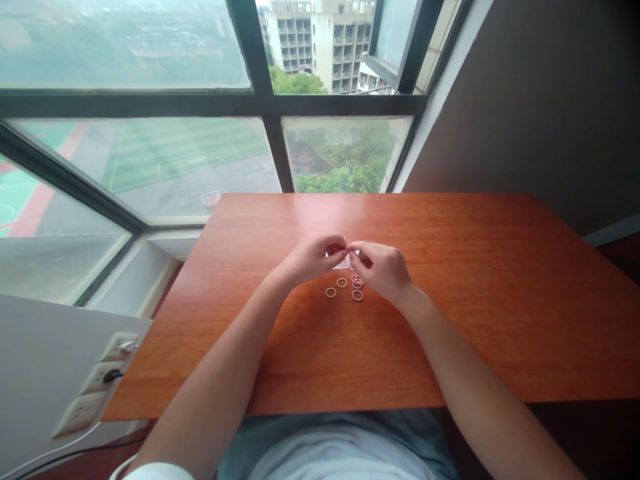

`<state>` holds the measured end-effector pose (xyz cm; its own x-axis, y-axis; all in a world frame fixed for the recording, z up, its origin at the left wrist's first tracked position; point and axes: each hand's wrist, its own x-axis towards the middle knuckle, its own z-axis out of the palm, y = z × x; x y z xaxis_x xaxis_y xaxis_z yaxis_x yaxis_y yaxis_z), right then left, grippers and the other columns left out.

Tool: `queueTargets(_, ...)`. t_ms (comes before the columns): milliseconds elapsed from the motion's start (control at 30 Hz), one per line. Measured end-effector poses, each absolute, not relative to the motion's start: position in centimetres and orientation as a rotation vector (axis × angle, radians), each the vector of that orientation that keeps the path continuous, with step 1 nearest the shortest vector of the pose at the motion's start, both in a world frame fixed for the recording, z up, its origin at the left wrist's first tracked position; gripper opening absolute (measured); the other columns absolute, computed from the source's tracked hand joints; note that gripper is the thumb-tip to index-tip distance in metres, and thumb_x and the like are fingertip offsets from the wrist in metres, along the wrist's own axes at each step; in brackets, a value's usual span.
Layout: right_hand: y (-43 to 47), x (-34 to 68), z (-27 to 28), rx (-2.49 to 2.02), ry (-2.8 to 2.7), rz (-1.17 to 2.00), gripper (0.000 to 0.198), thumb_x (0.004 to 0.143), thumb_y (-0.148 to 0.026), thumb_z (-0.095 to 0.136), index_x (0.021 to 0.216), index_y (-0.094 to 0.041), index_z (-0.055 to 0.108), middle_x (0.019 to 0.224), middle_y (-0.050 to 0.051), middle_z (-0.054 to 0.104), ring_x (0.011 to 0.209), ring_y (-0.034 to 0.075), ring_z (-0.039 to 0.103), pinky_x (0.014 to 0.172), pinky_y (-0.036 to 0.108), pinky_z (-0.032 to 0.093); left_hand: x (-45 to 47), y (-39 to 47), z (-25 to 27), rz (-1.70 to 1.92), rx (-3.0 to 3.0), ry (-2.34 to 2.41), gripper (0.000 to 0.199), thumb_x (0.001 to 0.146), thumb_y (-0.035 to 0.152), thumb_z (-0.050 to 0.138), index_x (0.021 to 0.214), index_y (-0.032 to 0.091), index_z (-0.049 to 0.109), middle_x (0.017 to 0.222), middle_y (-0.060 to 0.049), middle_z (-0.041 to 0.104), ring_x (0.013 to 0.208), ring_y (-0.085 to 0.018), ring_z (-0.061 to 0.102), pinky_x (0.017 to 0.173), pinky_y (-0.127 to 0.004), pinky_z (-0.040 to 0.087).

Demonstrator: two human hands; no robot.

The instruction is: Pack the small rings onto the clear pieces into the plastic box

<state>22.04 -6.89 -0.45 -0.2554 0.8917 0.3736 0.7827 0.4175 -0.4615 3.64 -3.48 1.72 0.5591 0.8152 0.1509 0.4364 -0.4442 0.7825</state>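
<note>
My left hand (318,257) and my right hand (384,268) meet above the middle of the table, fingertips pinched together and touching. Whatever lies between the fingertips is too small to make out. Partly hidden behind the hands is a clear, transparent plastic item (342,263), its kind unclear. Just below them on the table lie small thin rings that look like hair ties. Two are yellowish, one yellow ring (342,287) nearer the hands and another yellow ring (331,297) to its left. Several pink rings (357,287) overlap under my right hand, with a separate pink ring (357,300) below.
The reddish-brown wooden table (500,300) reaches to a large window with dark frames (200,105). A grey wall (525,100) rises at the right. Wall sockets (80,413) with a black plug (113,376) and cables are beside the table's left edge.
</note>
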Motion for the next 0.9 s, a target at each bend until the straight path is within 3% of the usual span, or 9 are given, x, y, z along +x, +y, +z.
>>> queueTargets(900,-6.4,22.4,-1.2,-1.367,-2.016,0.178,0.019,0.087,-0.026,0.056,0.096,-0.023,0.072,0.079,0.001,0.074,0.068,0.015,0.067,0.064,0.024,0.043,0.8,-2.2,2.0,0.726,2.271,1.099,0.013,0.081,0.017,0.058,0.084,0.014,0.070,0.073,-0.003,0.069,0.066,-0.011,0.061,0.058,-0.019,0.044)
